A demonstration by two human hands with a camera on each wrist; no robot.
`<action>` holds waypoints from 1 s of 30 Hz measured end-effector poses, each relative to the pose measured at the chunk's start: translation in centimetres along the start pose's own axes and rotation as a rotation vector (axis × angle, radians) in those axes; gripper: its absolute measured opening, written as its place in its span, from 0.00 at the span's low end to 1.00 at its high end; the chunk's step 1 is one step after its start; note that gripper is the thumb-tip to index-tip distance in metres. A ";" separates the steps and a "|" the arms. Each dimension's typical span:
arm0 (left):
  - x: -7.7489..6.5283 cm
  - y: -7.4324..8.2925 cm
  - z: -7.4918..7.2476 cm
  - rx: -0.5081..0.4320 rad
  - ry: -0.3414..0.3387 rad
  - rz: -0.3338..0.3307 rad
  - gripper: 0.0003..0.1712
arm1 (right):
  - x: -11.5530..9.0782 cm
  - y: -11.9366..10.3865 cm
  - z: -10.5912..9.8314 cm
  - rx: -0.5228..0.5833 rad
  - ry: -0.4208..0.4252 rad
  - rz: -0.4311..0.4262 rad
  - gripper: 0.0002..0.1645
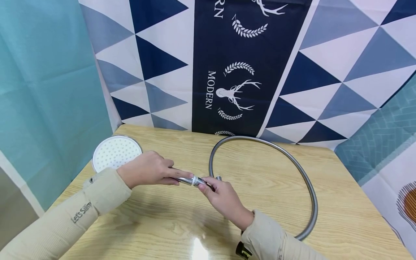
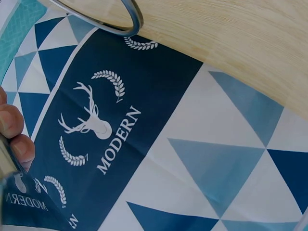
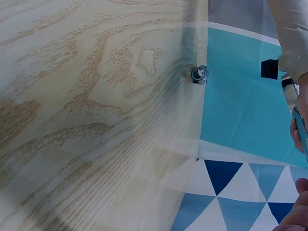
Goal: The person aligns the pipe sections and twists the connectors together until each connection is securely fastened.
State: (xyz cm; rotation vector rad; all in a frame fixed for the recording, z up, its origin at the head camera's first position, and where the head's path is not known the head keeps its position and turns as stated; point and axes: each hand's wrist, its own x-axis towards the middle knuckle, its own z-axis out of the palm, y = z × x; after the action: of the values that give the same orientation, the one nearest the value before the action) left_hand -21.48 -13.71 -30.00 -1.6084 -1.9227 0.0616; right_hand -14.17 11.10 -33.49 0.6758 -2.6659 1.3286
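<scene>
A round shower head with a white, dotted face is at the left in the head view. My left hand grips its chrome handle, the index finger stretched along it. My right hand pinches a metal connector against the handle's end, where a whitish ring shows at the joint. The grey shower hose loops over the table behind and to the right of this hand, partly hidden by the hand and sleeve. In the left wrist view, left fingers curl at the edge.
Both hands are above the wood-grain table. A small metal fitting lies near the table's edge in the right wrist view. Patterned cloth hangs along the back, teal cloth along the left. Something dark shows under the right sleeve.
</scene>
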 end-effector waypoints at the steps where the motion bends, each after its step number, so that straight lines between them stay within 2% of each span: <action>1: 0.1 0.0 0.0 0.007 -0.005 0.003 0.22 | 0.0 0.0 0.0 -0.003 0.001 0.000 0.10; 4: 0.3 -0.2 -0.2 0.020 -0.016 0.017 0.19 | 0.1 0.1 -0.1 -0.004 0.001 0.006 0.10; 9: 0.9 -0.2 -0.3 0.047 -0.036 0.048 0.26 | 0.0 0.2 0.0 0.008 -0.001 0.015 0.10; 13: 1.2 -0.3 -0.3 0.069 -0.052 0.062 0.26 | -0.1 0.2 0.1 0.021 0.002 0.028 0.10; 20: 1.4 -0.4 -0.6 0.074 -0.030 0.083 0.25 | 0.1 0.1 0.1 0.036 -0.007 0.032 0.11; 30: 1.4 -0.2 -1.0 0.040 -0.110 0.069 0.25 | 0.2 0.3 -0.1 0.062 -0.100 0.014 0.11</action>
State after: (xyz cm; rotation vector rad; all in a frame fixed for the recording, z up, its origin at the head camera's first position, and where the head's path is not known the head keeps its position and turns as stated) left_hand -21.25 -12.80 -28.54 -1.6759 -1.9352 0.2203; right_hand -14.51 11.24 -33.63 0.7512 -2.7210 1.4223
